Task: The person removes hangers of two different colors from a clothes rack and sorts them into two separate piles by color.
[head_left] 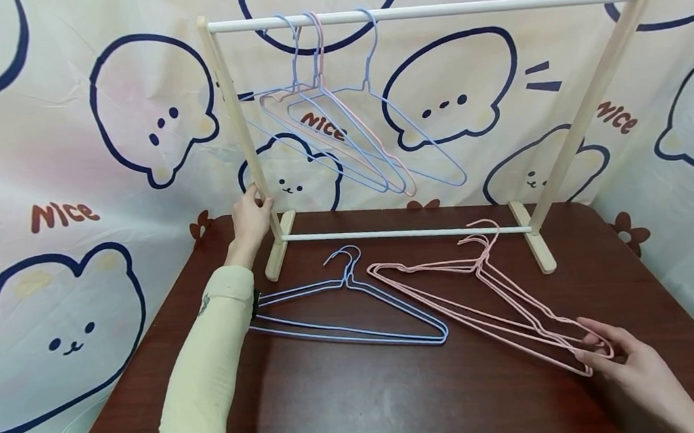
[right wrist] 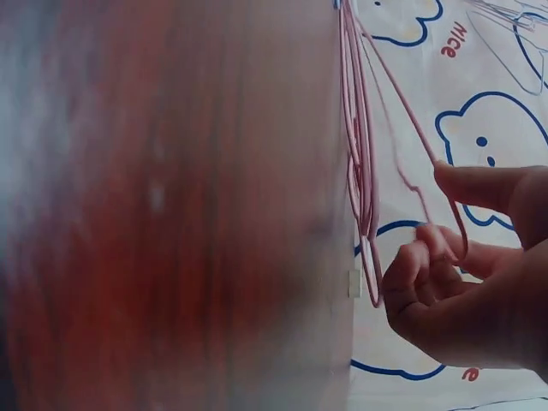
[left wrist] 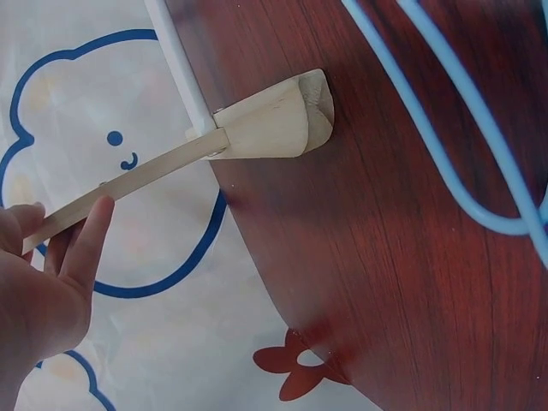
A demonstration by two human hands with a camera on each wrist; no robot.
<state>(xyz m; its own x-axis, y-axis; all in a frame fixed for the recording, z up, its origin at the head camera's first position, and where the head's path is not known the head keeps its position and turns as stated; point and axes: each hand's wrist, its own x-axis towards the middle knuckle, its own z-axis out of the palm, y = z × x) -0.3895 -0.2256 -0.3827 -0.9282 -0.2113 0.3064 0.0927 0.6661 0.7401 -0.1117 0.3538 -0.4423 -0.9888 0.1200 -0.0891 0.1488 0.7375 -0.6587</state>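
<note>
At the far left of the table, my left hand grips the left wooden post of a hanger rack, low down near its foot. The left wrist view shows the thumb and fingers around that post. My right hand pinches the right corner of the top pink hanger between thumb and fingers. That corner stands apart from the other pink hangers stacked close by. Two blue hangers lie overlapped on the table beside my left forearm.
Several blue hangers and a pink one hang toward the left of the rack's white top rail. A white lower bar joins the wooden feet. A printed cloth stands behind the brown table.
</note>
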